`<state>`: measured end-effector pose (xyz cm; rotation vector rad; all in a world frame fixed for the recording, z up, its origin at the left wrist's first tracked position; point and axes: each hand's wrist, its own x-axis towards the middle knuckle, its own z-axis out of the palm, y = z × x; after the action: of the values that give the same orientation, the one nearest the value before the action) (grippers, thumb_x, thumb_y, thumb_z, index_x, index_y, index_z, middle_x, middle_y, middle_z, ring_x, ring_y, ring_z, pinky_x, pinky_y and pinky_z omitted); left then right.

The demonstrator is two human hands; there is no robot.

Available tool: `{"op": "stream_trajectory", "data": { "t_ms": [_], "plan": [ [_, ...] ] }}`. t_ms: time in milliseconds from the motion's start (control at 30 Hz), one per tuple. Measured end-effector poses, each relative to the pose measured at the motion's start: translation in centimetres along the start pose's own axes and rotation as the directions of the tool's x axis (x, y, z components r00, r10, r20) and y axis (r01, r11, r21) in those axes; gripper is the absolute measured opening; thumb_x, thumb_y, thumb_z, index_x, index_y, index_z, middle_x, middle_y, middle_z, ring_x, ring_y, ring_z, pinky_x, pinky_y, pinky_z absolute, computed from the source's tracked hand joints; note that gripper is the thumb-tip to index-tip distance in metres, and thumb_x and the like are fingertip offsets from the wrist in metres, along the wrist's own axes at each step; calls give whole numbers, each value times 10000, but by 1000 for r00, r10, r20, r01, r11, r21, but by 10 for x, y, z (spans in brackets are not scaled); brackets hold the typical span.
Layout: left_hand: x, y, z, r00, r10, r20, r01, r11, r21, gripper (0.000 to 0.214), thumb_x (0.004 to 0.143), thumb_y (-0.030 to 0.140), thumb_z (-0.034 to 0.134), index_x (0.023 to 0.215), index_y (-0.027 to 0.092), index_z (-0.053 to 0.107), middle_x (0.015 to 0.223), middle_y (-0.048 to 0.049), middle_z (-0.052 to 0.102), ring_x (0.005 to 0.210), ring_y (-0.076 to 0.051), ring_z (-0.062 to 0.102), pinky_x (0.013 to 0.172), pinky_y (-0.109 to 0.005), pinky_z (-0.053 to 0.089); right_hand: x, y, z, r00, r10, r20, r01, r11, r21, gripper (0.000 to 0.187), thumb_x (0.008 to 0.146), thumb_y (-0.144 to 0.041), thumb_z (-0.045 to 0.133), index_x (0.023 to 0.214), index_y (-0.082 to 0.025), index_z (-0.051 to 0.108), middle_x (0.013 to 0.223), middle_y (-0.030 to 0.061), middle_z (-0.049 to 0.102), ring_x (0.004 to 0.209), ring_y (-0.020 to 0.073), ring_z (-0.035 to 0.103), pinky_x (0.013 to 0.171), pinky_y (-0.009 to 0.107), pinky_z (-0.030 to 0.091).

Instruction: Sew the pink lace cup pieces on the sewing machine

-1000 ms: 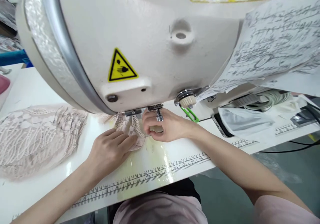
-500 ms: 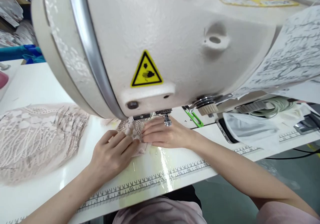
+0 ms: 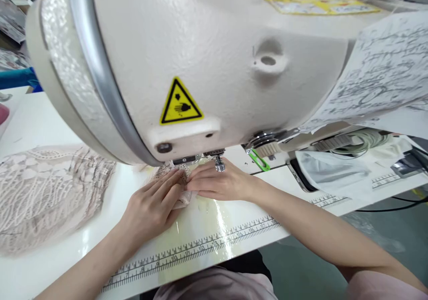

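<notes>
Half a second ago, the left hand (image 3: 150, 206) had bent fingers with gaps between them; now they lie flatter and closer together, and the right hand (image 3: 217, 179) has hardly moved. Both hands rest on a small lace piece (image 3: 183, 199), just under the near side of the big sewing machine (image 3: 220, 63). The left hand presses down on the lace, maybe so it stays flat and does not slip. The right hand's fingers are bunched at the lace's right edge, perhaps to keep it straight. Thumbs are hidden, so I cannot tell if either hand pinches. On the left of the counter (image 3: 40, 126) lies a bigger lace pile (image 3: 50, 197), likely put there to be close but out of the way. Ruler marks (image 3: 200, 248) run along the near edge, handy for measuring. To the right, a green tool (image 3: 259, 161) sits close by, and a white cloth (image 3: 334, 170) lies farther off.
</notes>
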<state>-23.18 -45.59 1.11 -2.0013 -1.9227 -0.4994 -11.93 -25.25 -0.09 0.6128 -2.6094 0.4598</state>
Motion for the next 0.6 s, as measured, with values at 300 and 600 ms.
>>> {"op": "stream_trajectory", "data": {
  "t_ms": [300,600],
  "plan": [
    [1,1,4,1000,-1,4,1,1000,4,200,917,214,552,1042,76,625,1219,-165,673,1147,-254,643,935,-364,584,2,0,-1,997,70,20,-69,996,-60,229,983,-182,446,1001,-240,667,957,-60,744,710,81,656,640,255,457],
    [2,0,7,999,-16,28,16,1000,15,225,927,184,529,1113,82,601,1252,-155,656,1198,-257,610,956,-376,575,1,11,4,999,47,-24,-45,997,56,224,973,-183,442,1014,-225,658,949,-9,732,757,103,669,719,252,547]
  ]
}}
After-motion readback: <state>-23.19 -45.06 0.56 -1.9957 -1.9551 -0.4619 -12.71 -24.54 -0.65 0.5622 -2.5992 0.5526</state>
